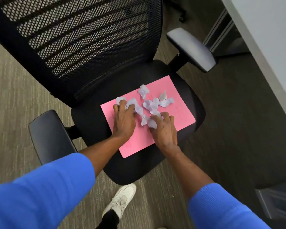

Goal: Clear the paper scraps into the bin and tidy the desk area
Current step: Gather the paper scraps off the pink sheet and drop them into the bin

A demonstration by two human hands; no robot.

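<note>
Several crumpled white paper scraps (153, 104) lie on a pink sheet of paper (180, 113) that rests on the seat of a black office chair (134, 169). My left hand (124, 121) lies palm down on the sheet's left part, its fingers curled over scraps at the upper left. My right hand (163, 128) lies palm down beside it, fingertips closed on scraps near the middle of the sheet. More scraps lie loose beyond both hands. No bin is in view.
The chair has a mesh back (82, 38) and two armrests, one at the left (48, 134) and one at the right (191, 48). A white desk edge (267, 47) runs along the right. My white shoe (120, 200) stands on the carpet below the seat.
</note>
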